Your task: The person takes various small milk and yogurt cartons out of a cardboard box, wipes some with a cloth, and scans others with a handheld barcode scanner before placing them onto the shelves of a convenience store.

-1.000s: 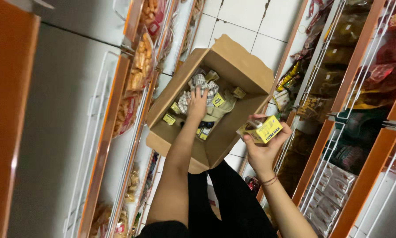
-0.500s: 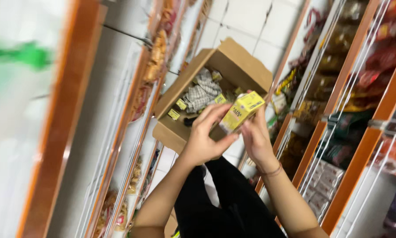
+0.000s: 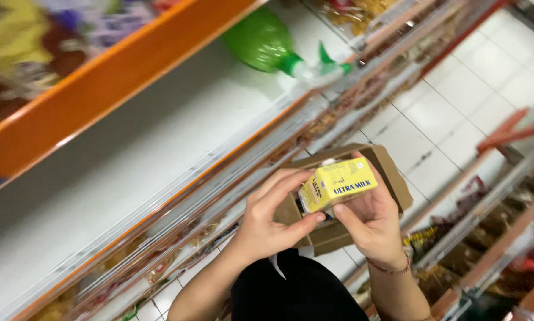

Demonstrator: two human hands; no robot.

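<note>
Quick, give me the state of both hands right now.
Left hand: closed on the small yellow carton.
Right hand: closed on the same carton, from the other side.

A shop aisle — stocked orange-edged shelves [image 3: 118, 77], tiled floor [image 3: 457, 101]

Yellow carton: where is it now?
Head view, right of centre: the yellow carton is held between the left hand and right hand, above the cardboard box.
</note>
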